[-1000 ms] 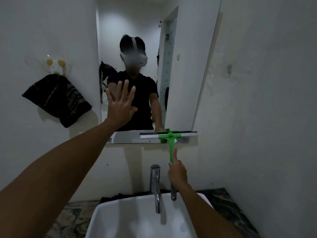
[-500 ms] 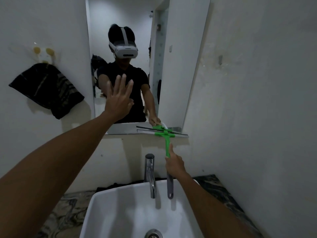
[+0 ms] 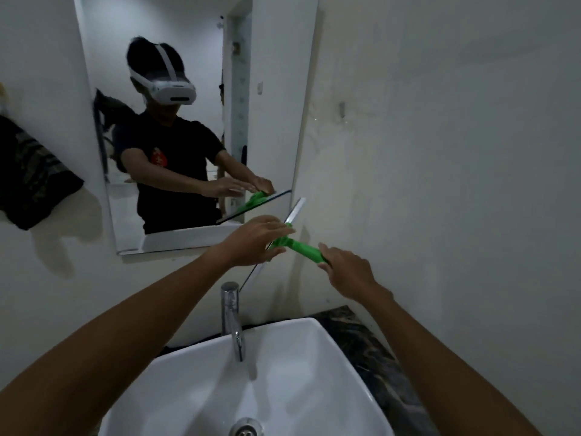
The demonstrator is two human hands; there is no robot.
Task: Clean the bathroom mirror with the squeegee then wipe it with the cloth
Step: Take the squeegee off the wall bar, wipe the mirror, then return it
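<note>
Nearest, the white basin point(image 3: 195, 391): holds nothing that shows except its drain fitting point(image 3: 246, 428) at the bottom; no standing water that I can make out. Chrome tap point(image 3: 232, 319) stands at its far rim, dark marbled counter point(image 3: 361, 338) to the right. Above the tap, the squeegee point(image 3: 297, 245) is off the glass, held tilted, blade running diagonally from low left near the tap to high right. Right hand point(image 3: 347, 273) is wrapped around the green handle, fingers closed on it. Left hand point(image 3: 256, 240) lies over the head of the tool, fingers extended and loosely together (whether it presses the blade or only rests on it I cannot tell). Risk, judged: the low blade end sits close to the tap, so a turn of the wrist could knock it; fingers run along the rubber edge could smear it and leave streaks on the next pass; any drip would fall to the basin, harmless. Farther, the mirror point(image 3: 195, 42) on the wall. Far left, a dark cloth point(image 3: 31, 180) hangs on the wall, untouched, so the wiping step looks not yet begun
</note>
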